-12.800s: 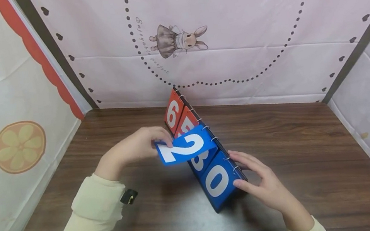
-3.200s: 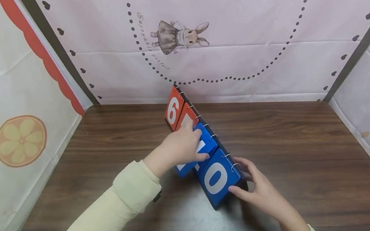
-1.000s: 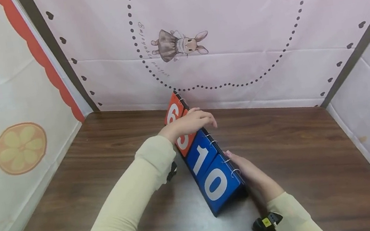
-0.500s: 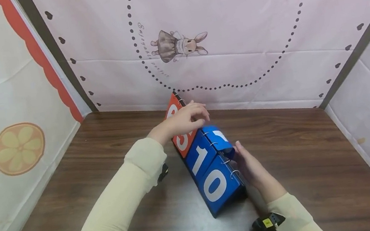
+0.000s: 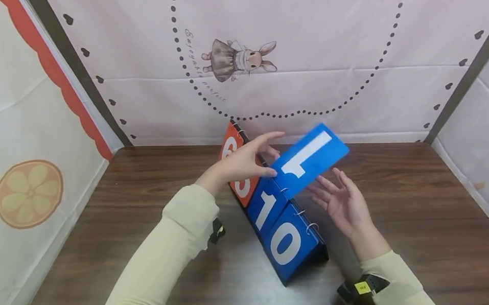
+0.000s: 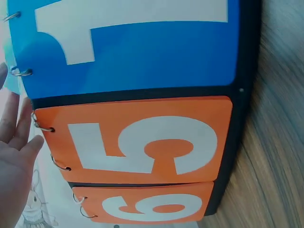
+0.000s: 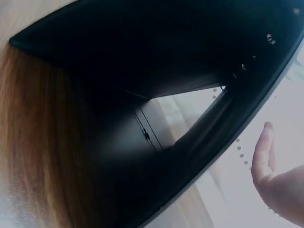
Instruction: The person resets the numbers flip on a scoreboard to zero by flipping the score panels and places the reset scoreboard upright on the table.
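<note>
A tabletop flip scoreboard [image 5: 284,242] stands at a slant, with red 6 and 5 cards at the far end and blue 1 and 0 cards at the near end. Another blue number card [image 5: 310,156], printed with a 1, sticks up and back over the ring-bound spine. My left hand [image 5: 246,162] reaches across the red cards, fingers spread, thumb tip right at the raised card's edge. Behind the spine my right hand [image 5: 346,206] is palm up with extended fingers just below that card. In the left wrist view, the left hand [image 6: 16,137] is beside the rings.
The scoreboard rests on a dark wood-grain table [image 5: 419,212]. A pale printed cloth [image 5: 326,33] with a rabbit figure hangs at the back, and cloth panels [image 5: 18,125] flank the sides. The right wrist view shows the stand's dark hollow underside [image 7: 156,47].
Earlier my left hand held up a blue 2 card; later the blue 1 lay on the front. A blue card behind the spine has since swung up, and my right hand has turned palm up.
</note>
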The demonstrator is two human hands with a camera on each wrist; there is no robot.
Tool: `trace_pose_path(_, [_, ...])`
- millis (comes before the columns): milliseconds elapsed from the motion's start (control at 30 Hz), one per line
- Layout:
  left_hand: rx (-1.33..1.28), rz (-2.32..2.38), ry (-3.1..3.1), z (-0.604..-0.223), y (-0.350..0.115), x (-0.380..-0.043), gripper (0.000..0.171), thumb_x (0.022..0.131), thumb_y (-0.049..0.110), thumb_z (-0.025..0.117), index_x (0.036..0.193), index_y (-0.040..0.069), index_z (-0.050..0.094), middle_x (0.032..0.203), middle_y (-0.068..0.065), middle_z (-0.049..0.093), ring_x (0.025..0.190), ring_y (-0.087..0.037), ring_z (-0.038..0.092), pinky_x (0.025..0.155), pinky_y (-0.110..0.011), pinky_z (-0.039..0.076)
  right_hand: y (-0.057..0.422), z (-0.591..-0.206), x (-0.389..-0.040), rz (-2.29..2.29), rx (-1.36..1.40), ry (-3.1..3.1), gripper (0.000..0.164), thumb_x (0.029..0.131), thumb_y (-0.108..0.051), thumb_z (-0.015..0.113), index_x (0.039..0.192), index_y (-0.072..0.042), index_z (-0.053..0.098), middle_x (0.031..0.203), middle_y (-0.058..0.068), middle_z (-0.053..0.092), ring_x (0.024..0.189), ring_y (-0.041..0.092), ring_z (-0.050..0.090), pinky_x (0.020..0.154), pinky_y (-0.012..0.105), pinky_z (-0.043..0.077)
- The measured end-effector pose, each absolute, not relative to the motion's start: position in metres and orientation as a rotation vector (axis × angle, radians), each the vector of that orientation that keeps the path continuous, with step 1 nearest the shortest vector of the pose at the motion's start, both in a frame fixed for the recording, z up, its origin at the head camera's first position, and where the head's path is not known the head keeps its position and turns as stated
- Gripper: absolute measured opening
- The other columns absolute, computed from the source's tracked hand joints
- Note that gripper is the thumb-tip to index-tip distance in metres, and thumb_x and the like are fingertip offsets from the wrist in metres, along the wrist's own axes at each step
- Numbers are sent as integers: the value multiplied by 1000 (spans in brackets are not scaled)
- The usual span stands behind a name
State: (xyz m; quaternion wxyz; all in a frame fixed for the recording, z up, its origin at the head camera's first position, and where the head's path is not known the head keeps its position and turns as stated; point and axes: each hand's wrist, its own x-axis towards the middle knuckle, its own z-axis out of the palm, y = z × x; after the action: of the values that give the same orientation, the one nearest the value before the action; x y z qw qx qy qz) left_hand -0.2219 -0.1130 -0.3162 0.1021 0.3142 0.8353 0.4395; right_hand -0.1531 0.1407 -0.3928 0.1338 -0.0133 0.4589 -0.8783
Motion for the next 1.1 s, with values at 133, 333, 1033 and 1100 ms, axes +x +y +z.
trace_pose_path(133, [853, 1290, 2483, -312, -117, -222, 59, 85, 7, 65, 138, 20, 41, 113, 0, 61, 108, -17, 53, 88, -33, 46, 144, -394, -149, -2428, -196, 1409, 58, 99, -45, 29, 147, -16, 17, 131, 3, 52, 119, 25, 51, 99, 37, 38])
trace_pose_path(333, [835, 1280, 2495, -310, -129, -226, 14, 88, 7, 62, 102, 10, 65, 111, -3, 59, 99, -20, 54, 86, -33, 48, 142, -400, -141, -2120, -401, 1760, 48, 101, -34, 34, 139, -5, 37, 126, 5, 57, 117, 21, 51, 97, 37, 39])
trace_pose_path(1033, [695, 1351, 2162, -311, -157, -221, 48, 96, 43, 37, 112, 5, 62, 111, -8, 62, 102, -24, 58, 89, -38, 47, 144, -409, -133, -2077, -360, 1850, 51, 98, -32, 45, 132, 6, 40, 126, 11, 56, 114, 21, 54, 97, 40, 39])
trace_pose_path(1100, [660, 1318, 2174, -312, -158, -220, 53, 97, 46, 32, 108, 6, 65, 108, -7, 64, 99, -24, 60, 87, -38, 48, 144, -409, -133, -2080, -356, 1845, 51, 98, -32, 45, 132, 6, 40, 125, 10, 57, 113, 20, 54, 97, 41, 39])
